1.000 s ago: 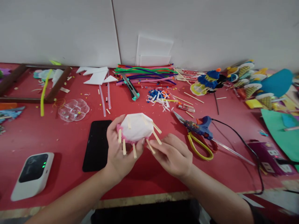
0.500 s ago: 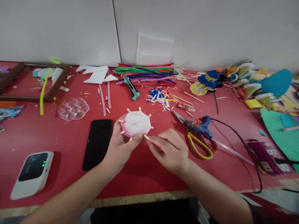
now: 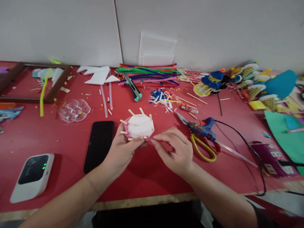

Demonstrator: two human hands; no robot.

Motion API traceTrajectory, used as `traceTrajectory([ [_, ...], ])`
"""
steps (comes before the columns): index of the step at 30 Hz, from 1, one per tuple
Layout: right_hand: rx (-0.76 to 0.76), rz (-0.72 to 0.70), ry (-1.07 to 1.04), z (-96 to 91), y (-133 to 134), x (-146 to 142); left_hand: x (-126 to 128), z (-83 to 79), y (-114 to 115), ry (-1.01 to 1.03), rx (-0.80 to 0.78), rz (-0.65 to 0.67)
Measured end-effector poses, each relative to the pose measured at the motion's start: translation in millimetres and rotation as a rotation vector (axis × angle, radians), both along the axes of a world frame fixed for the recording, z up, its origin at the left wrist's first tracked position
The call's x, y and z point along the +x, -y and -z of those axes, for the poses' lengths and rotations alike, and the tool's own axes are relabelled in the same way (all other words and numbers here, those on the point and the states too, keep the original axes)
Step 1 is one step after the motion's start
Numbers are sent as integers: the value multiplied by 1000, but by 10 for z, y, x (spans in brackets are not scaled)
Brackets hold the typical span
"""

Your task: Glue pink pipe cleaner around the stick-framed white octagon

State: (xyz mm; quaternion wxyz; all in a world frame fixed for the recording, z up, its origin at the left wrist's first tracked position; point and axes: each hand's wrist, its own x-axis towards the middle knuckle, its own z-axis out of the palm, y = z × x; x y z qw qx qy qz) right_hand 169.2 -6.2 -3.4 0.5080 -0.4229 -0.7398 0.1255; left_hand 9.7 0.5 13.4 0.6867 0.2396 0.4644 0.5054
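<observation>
White disc (image 3: 139, 126) clasped in the left hand (image 3: 122, 144), right hand (image 3: 177, 152) in close by its near edge, fingers (image 3: 159, 136) pinching a pink strand (image 3: 148, 138)

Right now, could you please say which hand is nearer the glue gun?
Right: the right hand is just this side of the glue gun; the left hand, holding the white piece, is farther left.

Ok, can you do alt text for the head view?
The left hand holds a white piece with sticks around it; the right hand is at its pink edge. A glue gun and scissors lie nearby on a red table.
</observation>
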Motion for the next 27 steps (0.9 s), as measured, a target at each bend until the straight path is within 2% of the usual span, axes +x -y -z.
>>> traceTrajectory([
  [5,-85,16,-46,-17,-29,22,-36,25,-15,6,-26,17],
  [11,-106,28,-25,-4,-59,57,-32,23,-22,-48,8,32],
  [22,-85,24,-19,0,-94,118,-57,39,-24,-26,87,85],
  [27,-149,-6,-47,-11,-113,135,-85,87,-35,-38,135,89],
])
